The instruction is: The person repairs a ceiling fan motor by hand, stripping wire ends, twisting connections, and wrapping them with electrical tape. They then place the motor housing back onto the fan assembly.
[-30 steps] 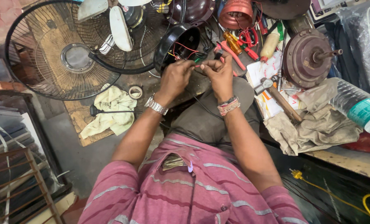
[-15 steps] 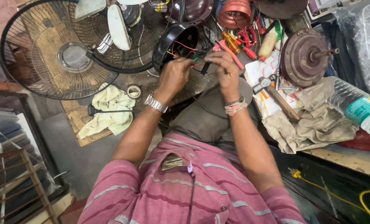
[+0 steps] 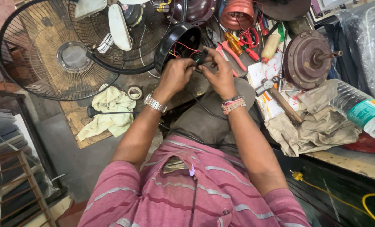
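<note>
Our left hand [image 3: 175, 75] and right hand [image 3: 219, 75] pinched thin coloured wires [image 3: 194, 59]. They met just beside the round black plastic housing [image 3: 175, 42].

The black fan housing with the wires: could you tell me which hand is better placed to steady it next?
Probably the left hand: it lies right against the open black housing, while the right hand sits farther out, pinching the wires.
</note>
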Demonstrator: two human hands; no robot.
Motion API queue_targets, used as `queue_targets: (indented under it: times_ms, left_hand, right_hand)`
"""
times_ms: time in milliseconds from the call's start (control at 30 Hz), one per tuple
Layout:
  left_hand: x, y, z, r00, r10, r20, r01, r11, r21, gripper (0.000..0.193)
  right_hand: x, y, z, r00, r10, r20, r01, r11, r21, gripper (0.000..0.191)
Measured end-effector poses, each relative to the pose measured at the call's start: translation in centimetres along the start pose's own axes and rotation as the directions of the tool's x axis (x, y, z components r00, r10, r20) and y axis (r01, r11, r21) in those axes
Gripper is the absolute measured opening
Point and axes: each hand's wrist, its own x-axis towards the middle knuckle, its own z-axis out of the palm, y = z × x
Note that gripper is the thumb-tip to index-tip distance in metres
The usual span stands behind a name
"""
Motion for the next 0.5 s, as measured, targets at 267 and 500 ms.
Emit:
queue_targets:
  times_ms: [267, 500]
  left_hand:
    - [0.24, -0.08, -0.63, 0.995, -0.033, 0.093, 0.042, 0.994, -0.102, 0.017]
    - [0.03, -0.71, -0.30, 0.999, 0.032, 0.043, -0.029, 0.997, -0.075, 0.017]
  right_hand:
    - [0.01, -0.12, 0.42, 0.999, 0.039, 0.023, -0.041, 0.997, 0.064, 0.064]
    - [-0.50, 0.36, 0.23, 0.999, 0.049, -0.007, -0.048, 0.998, 0.049, 0.060]
